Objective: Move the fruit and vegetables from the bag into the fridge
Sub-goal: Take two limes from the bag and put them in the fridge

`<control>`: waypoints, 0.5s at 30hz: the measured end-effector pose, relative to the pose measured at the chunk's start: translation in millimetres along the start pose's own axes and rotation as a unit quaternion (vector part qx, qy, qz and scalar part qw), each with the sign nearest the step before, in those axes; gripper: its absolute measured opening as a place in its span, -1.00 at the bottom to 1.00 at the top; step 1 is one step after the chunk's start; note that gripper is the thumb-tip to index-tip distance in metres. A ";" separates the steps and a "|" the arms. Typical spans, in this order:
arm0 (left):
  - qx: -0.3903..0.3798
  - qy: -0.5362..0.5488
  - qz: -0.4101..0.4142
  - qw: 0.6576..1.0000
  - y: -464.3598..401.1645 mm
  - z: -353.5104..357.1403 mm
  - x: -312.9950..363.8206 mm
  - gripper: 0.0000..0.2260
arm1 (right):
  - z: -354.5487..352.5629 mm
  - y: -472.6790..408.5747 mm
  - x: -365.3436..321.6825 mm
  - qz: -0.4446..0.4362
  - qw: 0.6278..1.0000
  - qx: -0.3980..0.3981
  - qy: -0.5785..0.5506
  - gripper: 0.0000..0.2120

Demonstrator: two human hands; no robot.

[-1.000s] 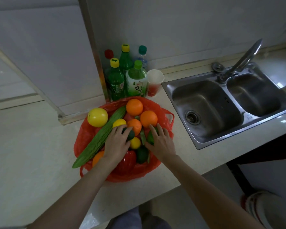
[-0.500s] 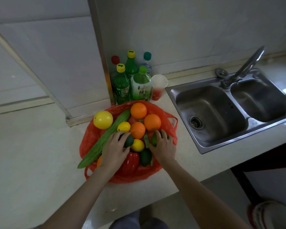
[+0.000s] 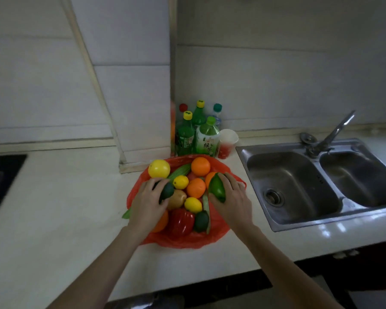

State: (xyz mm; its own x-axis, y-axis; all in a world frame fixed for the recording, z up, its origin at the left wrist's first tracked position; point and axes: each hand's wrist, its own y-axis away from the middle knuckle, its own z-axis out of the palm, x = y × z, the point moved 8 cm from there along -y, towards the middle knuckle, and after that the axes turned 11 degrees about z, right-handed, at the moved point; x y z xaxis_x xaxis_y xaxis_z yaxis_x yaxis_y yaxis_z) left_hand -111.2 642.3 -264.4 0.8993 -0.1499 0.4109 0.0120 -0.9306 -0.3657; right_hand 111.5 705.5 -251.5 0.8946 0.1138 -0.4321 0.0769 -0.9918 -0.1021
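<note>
Two bare forearms reach over the pale countertop (image 3: pixel 54 219) to an open red plastic bag (image 3: pixel 187 240) of produce. The left hand (image 3: pixel 148 200) curls round a dark green avocado-shaped fruit (image 3: pixel 166 191) at the bag's left side; the right hand (image 3: pixel 231 197) grips a bright green pepper-like vegetable (image 3: pixel 217 188) at the bag's right side. In the bag lie a glossy red bell pepper (image 3: pixel 180 221), small yellow lemons (image 3: pixel 193 204) and round oranges (image 3: pixel 200 166). Behind the bag stand green plastic bottles (image 3: pixel 206 139); right of it, a steel double sink (image 3: pixel 321 181).
</note>
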 end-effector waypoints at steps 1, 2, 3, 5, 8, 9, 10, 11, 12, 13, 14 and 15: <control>0.014 -0.005 -0.008 1.000 7.9 -10.0 1.9 -0.51 | -4.7 5.5 -6.8 -0.017 1.000 0.005 -0.007 -0.41; 0.028 -0.010 -0.016 0.999 17.5 -19.4 3.8 -0.52 | -7.5 12.3 -13.4 -0.035 0.999 0.005 -0.012 -0.41; 0.041 -0.015 -0.027 0.999 28.4 -28.7 5.5 -0.52 | -9.0 19.7 -19.6 -0.055 0.998 0.003 -0.016 -0.40; 0.067 -0.027 -0.059 0.996 55.5 -46.2 8.2 -0.55 | -9.6 36.5 -30.9 -0.097 0.995 -0.007 -0.023 -0.39; 0.112 -0.047 -0.107 0.987 108.5 -70.8 12.4 -0.56 | -5.4 66.3 -46.9 -0.153 0.987 -0.027 -0.045 -0.41; 0.123 -0.052 -0.128 0.983 128.8 -77.8 13.3 -0.56 | -3.3 77.6 -52.5 -0.172 0.983 -0.035 -0.056 -0.40; 0.131 -0.058 -0.150 0.978 150.2 -84.6 14.7 -0.57 | 0.3 89.4 -58.4 -0.191 0.979 -0.045 -0.063 -0.40; 0.139 -0.066 -0.173 0.973 172.1 -91.6 16.2 -0.57 | 4.2 102.0 -64.9 -0.211 0.974 -0.057 -0.065 -0.40; 0.144 -0.074 -0.194 0.967 194.2 -98.4 17.6 -0.57 | 8.1 114.9 -72.0 -0.231 0.969 -0.067 -0.064 -0.40; 0.148 -0.083 -0.214 0.962 216.5 -105.4 18.3 -0.57 | 11.8 127.6 -79.2 -0.249 0.963 -0.074 -0.066 -0.40; 0.151 -0.090 -0.234 0.956 238.4 -112.7 19.1 -0.56 | 14.4 140.2 -87.4 -0.266 0.958 -0.082 -0.070 -0.40; 0.152 -0.097 -0.254 0.950 260.6 -119.9 19.4 -0.56 | 17.0 153.1 -96.0 -0.279 0.953 -0.093 -0.075 -0.40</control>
State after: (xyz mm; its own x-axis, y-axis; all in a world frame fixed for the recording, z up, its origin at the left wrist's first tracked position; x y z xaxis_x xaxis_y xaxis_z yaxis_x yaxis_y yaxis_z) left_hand -143.0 356.9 -251.7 0.8066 0.3854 0.4481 0.5660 -0.7221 -0.3979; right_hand 29.9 543.7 -240.9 0.6201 0.6189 -0.4822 0.6107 -0.7666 -0.1987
